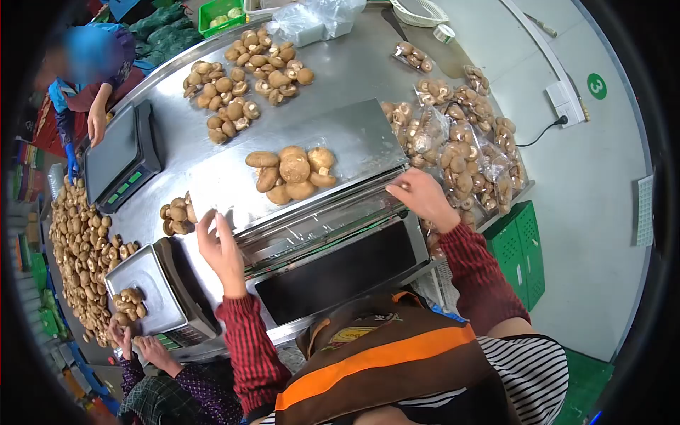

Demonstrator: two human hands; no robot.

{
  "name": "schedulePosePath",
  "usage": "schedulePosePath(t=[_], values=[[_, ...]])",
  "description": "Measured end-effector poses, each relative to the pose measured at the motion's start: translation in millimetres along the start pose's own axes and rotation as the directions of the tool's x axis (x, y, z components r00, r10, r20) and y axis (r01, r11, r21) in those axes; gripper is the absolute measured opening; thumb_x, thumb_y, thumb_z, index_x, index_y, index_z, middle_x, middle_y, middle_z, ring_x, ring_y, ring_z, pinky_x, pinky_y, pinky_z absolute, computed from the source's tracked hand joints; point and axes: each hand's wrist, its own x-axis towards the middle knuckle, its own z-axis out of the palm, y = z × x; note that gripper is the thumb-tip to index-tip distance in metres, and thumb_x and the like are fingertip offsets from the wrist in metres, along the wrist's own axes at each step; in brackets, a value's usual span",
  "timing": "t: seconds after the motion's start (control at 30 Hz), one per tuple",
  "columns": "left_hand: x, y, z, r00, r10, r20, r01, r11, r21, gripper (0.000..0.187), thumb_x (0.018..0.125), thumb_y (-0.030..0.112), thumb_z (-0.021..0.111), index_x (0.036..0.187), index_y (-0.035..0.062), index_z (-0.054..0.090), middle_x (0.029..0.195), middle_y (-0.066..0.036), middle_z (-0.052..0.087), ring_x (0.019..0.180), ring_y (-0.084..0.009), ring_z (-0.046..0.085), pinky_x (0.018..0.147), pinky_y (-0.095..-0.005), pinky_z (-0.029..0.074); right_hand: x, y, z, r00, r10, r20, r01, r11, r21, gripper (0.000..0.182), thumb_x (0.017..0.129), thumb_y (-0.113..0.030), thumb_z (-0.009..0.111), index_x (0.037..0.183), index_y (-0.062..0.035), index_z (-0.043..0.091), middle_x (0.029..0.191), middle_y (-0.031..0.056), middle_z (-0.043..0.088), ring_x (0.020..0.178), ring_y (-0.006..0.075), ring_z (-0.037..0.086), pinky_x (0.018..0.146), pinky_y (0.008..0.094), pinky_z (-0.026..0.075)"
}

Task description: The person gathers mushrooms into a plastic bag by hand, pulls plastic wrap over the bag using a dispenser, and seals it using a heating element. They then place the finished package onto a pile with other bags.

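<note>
A group of brown mushrooms (294, 170) lies on the metal plate (361, 131) of the wrapping machine. Clear film (312, 234) stretches along the machine's front, above a black panel (336, 269). My left hand (221, 248) is at the film's left end, its thumb and forefinger raised close together; whether film lies between them is too small to tell. At the right end of the film, my right hand (423, 197) has its thumb and fingertips pinched together at the plate's front corner. What that pinch holds cannot be made out.
Wrapped mushroom packs (464, 149) are heaped at the right. Loose mushroom groups (219, 88) lie behind the plate. Two scales (117, 152) stand at the left near a large mushroom pile (78, 248). Two other people work there, one's hands (145, 347) beside the nearer scale.
</note>
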Motion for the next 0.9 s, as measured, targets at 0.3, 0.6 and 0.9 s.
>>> schedulePosePath(t=[0.3, 0.6, 0.9], values=[[-38.0, -21.9, -10.6, 0.96, 0.085, 0.266, -0.237, 0.755, 0.612, 0.035, 0.082, 0.033, 0.072, 0.069, 0.0009, 0.066, 0.068, -0.01, 0.058, 0.063, -0.027, 0.055, 0.061, -0.0389, 0.043, -2.0, -22.5, 57.3, 1.0, 0.021, 0.007, -0.022, 0.989, 0.145, 0.04, 0.088, -0.04, 0.064, 0.075, -0.0028, 0.068, 0.063, 0.0062, 0.057, 0.058, 0.0233, 0.055, 0.058, 0.0368, 0.047], [6.9, 97.4, -63.6, 0.852, -0.125, 0.509, 0.501, 0.48, -0.72, 0.034, 0.103, 0.026, 0.036, 0.073, 0.0126, 0.044, 0.062, -0.001, 0.04, 0.056, -0.0137, 0.04, 0.053, -0.0291, 0.036, 42.9, -67.3, -50.4, 0.864, -0.358, 0.353, -0.452, -0.244, 0.858, 0.036, 0.1, -0.029, 0.041, 0.07, -0.0094, 0.044, 0.058, 0.0009, 0.041, 0.05, 0.0104, 0.037, 0.045, 0.0238, 0.032], [108.0, -4.2, 56.8, 0.809, 0.264, 0.525, -0.353, 0.932, 0.076, 0.047, 0.102, 0.029, 0.036, 0.114, -0.0067, 0.063, 0.13, -0.023, 0.056, 0.128, -0.0343, 0.047, 0.111, -0.0394, 0.031, 182.2, -57.5, 49.9, 0.957, -0.056, 0.283, -0.257, 0.281, 0.925, 0.04, 0.104, -0.024, 0.038, 0.117, 0.0098, 0.055, 0.117, 0.0222, 0.063, 0.105, 0.0272, 0.064, 0.094, 0.0375, 0.051]])
